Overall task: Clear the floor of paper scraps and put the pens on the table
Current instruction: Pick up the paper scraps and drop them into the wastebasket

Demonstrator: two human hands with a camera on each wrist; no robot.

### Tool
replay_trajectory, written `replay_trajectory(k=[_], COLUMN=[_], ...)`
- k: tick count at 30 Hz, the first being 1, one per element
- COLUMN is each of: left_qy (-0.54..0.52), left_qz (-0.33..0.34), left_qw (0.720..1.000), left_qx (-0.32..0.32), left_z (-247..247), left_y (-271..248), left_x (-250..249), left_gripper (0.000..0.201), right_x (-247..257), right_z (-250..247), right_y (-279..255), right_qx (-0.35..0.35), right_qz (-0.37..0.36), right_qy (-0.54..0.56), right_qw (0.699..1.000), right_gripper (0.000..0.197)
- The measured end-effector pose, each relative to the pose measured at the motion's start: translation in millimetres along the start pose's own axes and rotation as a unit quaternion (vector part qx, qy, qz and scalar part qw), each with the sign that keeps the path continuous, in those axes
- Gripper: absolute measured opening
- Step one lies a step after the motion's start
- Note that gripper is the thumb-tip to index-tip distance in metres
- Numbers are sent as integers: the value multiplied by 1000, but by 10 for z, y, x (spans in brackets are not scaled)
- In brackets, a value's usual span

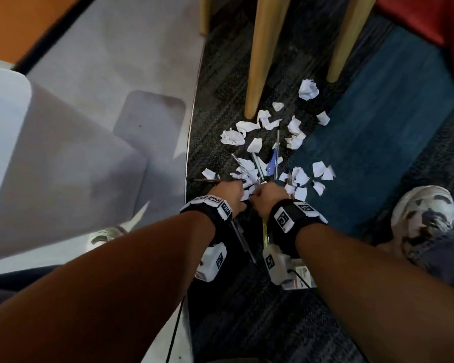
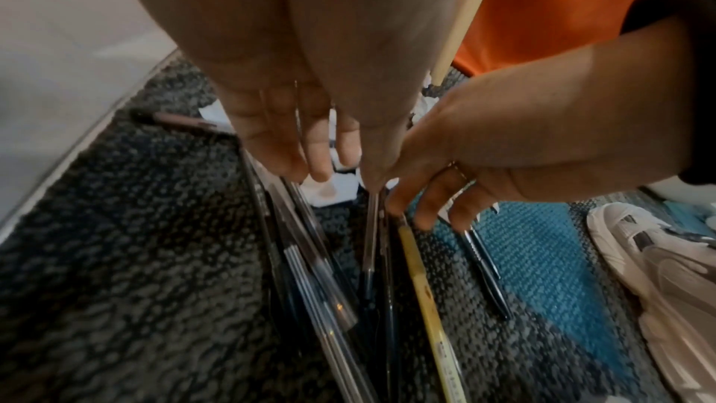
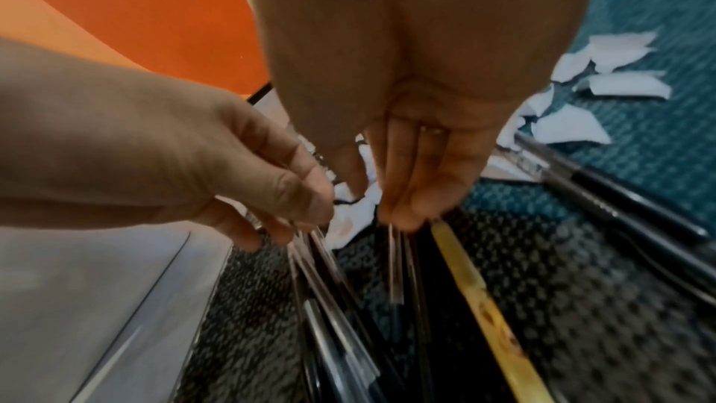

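Both hands are down at the dark carpet among white paper scraps (image 1: 254,145). My left hand (image 1: 227,191) pinches a bundle of clear pens (image 2: 302,256), whose barrels run back under the wrist. Beside it, my right hand (image 1: 269,192) holds more pens (image 3: 395,271) and a yellow pencil (image 3: 476,296) under its fingertips (image 3: 407,195). A brown pen (image 1: 210,180) lies by the left knuckles. A blue pen (image 1: 273,163) and some clear ones lie among the scraps beyond the hands. Two black pens (image 3: 619,204) rest on the blue carpet to the right.
Wooden chair legs (image 1: 262,56) stand just beyond the scraps, and a crumpled paper ball (image 1: 308,89) lies between them. A pale grey surface with a metal edge (image 1: 192,132) runs along the left. My white shoe (image 1: 422,218) is planted at the right.
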State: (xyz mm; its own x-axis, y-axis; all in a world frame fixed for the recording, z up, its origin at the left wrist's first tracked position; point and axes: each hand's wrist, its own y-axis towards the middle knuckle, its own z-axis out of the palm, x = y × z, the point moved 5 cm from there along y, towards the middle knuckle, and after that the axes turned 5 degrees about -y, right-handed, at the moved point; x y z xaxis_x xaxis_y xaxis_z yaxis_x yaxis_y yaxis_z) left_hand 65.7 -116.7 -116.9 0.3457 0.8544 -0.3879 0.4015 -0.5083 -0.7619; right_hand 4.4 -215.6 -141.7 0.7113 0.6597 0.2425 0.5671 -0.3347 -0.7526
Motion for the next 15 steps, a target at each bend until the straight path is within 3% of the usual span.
replay_trajectory(k=[4, 7, 11, 15], left_qy=[-11, -22, -16, -6], left_qz=[-37, -45, -26, -3], left_qw=[999, 997, 994, 991], left_qx=[-33, -67, -105, -133], left_z=[126, 147, 134, 104], left_y=[130, 215, 302, 413], left_x=[97, 148, 142, 93], left_gripper=[54, 63, 74, 70], right_x=[-52, -33, 82, 192], right_z=[-26, -61, -97, -72], right_y=[58, 97, 172, 255], right_qx=[-84, -112, -136, -112], right_qz=[53, 50, -17, -95], right_qy=[14, 48, 60, 9], right_qw=[995, 991, 989, 989], right_gripper=[23, 25, 29, 56])
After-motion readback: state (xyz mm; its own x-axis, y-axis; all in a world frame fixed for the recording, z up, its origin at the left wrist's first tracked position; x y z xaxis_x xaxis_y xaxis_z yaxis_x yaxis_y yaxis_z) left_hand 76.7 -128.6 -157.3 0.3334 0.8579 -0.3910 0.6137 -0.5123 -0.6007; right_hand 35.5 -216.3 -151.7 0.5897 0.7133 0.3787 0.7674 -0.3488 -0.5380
